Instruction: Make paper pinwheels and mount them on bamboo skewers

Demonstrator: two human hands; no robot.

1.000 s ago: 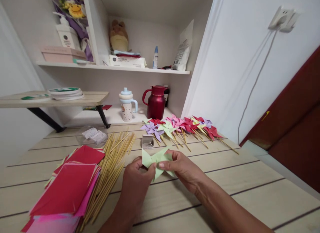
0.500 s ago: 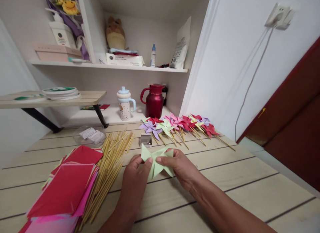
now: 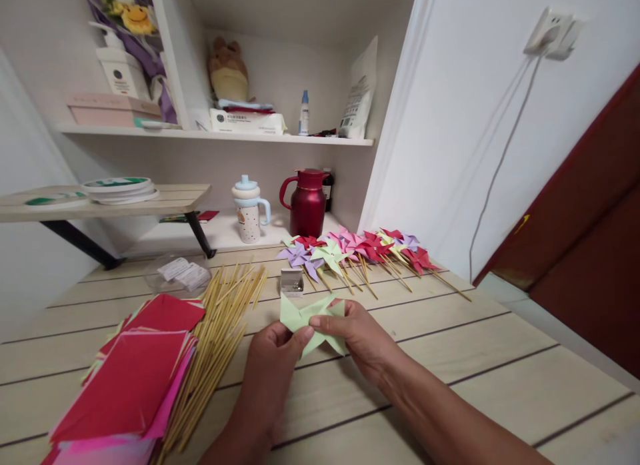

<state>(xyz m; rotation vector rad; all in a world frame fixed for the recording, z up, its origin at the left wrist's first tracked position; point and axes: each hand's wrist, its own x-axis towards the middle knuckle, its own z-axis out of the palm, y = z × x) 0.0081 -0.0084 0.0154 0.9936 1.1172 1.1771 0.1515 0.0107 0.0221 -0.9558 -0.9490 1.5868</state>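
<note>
A pale green folded paper pinwheel head (image 3: 309, 317) is held just above the wooden table (image 3: 450, 358) between both hands. My left hand (image 3: 273, 365) pinches its lower left side with thumb and fingers. My right hand (image 3: 357, 338) presses a thumb on its centre from the right. A bundle of bamboo sticks (image 3: 220, 338) lies just left of my left hand. Behind the paper stands a small metal box (image 3: 292, 282).
A stack of red and pink paper sheets (image 3: 130, 378) lies at the left front. Finished pinwheels on sticks (image 3: 360, 252) are lined up at the back right. A red jug (image 3: 307, 205), a sippy cup (image 3: 247, 210) and a clear bag (image 3: 180, 273) stand behind.
Both hands keep their hold on the green paper and have shifted slightly lower and toward me; the fingers have closed nearer over its centre. The view has drifted a little.
</note>
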